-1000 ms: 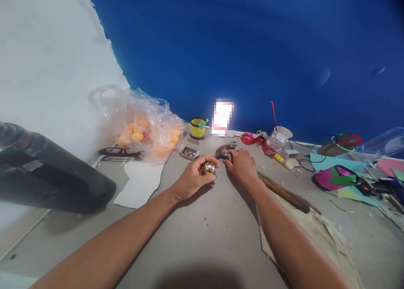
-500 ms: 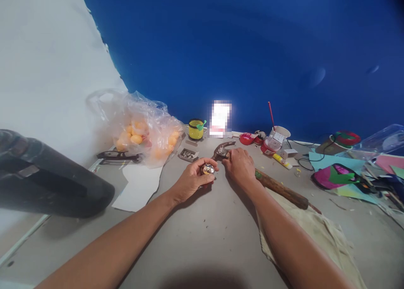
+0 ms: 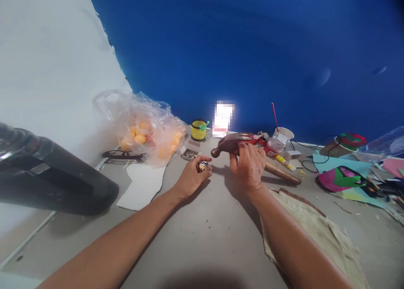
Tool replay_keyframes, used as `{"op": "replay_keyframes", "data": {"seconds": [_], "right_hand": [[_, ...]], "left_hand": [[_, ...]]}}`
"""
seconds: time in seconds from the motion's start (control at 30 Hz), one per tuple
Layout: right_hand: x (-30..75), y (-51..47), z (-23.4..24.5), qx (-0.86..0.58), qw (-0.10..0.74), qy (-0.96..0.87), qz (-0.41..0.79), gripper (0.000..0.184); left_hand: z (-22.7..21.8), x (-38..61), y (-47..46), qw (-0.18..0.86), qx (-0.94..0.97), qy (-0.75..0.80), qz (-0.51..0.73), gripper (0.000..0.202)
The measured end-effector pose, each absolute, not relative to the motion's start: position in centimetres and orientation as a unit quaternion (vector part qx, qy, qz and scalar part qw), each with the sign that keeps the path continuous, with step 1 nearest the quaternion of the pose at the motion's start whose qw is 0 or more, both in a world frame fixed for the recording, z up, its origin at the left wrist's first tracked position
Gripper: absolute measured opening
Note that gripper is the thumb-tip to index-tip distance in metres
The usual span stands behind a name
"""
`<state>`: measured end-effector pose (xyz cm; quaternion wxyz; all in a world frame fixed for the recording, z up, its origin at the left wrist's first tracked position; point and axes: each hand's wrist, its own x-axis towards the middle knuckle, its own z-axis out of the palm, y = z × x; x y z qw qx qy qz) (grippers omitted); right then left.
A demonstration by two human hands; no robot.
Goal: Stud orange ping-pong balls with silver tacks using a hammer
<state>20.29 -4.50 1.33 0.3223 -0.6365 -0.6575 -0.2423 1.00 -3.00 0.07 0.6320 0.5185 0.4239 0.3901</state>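
My left hand (image 3: 189,179) is closed around a small ball with shiny metal studs (image 3: 203,167), which shows between thumb and fingers. A claw hammer (image 3: 232,143) is in my right hand (image 3: 251,167), gripped near the head. Its head is raised above the table, with the striking face pointing left toward the ball, and the wooden handle slants back to the right. Behind my left hand lies a small open box of metal tacks (image 3: 190,154).
A bag of orange fruit (image 3: 142,133), glasses (image 3: 123,155) and white paper (image 3: 143,185) lie left, near a dark cylinder (image 3: 63,175). A yellow pot (image 3: 198,129) and lit screen (image 3: 222,119) stand behind. Right are a cup (image 3: 280,137), glue tube (image 3: 285,162) and cloth (image 3: 303,226).
My right hand has lifted the hammer off the table and turned it, so the striking face now points left. My left hand still holds the ball in nearly the same place.
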Motion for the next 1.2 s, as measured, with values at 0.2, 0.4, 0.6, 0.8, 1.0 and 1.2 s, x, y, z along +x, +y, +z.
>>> {"op": "replay_keyframes", "data": {"seconds": [0.2, 0.4, 0.6, 0.8, 1.0, 1.2], "right_hand": [[18.6, -5.6, 1.8, -0.57, 0.347, -0.707, -0.233, 0.016], [18.6, -5.7, 1.6, -0.573, 0.37, -0.691, -0.24, 0.02], [19.1, -5.0, 1.3, -0.569, 0.332, -0.722, -0.213, 0.019], [19.4, -4.8, 1.5, -0.582, 0.369, -0.68, -0.25, 0.022], [19.2, -4.9, 1.5, -0.559, 0.362, -0.695, -0.273, 0.015], [19.0, -4.9, 1.3, -0.535, 0.349, -0.716, -0.282, 0.012]], "left_hand": [[-0.4, 0.8, -2.7, 0.59, 0.559, 0.428, 0.395, 0.028], [-0.5, 0.5, -2.5, 0.515, 0.612, 0.469, 0.375, 0.025], [-0.7, 0.7, -2.3, 0.491, 0.619, 0.476, 0.385, 0.021], [-0.6, 0.6, -2.3, 0.48, 0.628, 0.475, 0.387, 0.029], [-0.7, 0.4, -2.2, 0.492, 0.62, 0.488, 0.369, 0.03], [-0.7, 0.5, -2.1, 0.499, 0.612, 0.493, 0.365, 0.025]]}}
